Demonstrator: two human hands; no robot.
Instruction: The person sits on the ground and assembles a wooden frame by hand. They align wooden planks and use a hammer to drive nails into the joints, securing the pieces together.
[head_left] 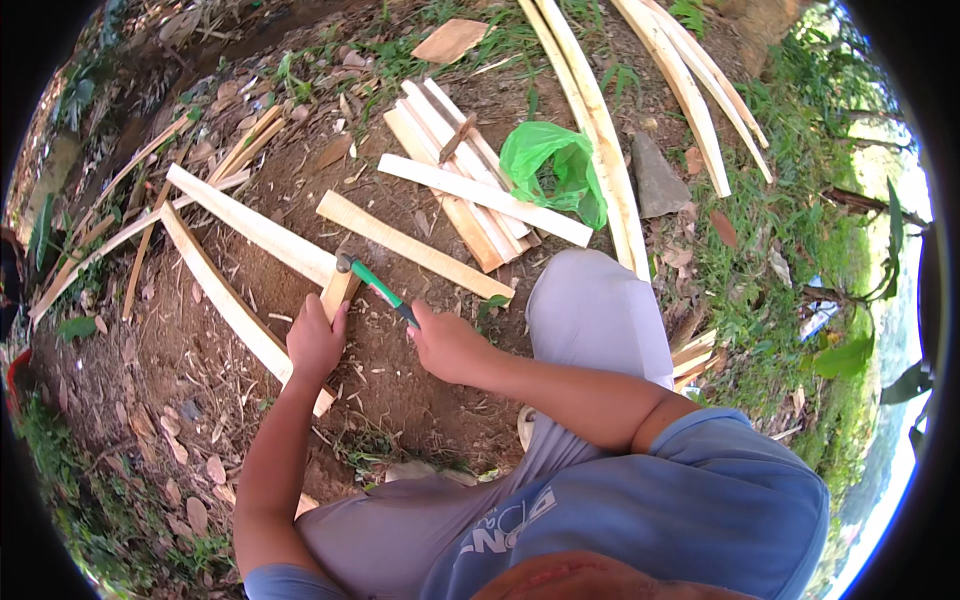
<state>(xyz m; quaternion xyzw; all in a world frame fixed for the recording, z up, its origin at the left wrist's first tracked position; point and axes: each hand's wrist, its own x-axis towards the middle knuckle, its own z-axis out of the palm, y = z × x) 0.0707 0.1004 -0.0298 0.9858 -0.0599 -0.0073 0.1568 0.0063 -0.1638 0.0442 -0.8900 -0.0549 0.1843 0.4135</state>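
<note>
The hammer (378, 287) was clasped in the right hand (450, 345) at the short wooden piece (341, 290) gripped in the left hand (317, 342) beside the long pale strip (255, 225), so those gripping fingers could be struck if a blow were misaimed.

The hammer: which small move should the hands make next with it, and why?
Probably a light tap with the hammer: the right hand grips its handle, its head is at the far end of the short wood piece, and the left hand holds that piece close by, so a gentle stroke seems safer.
</note>
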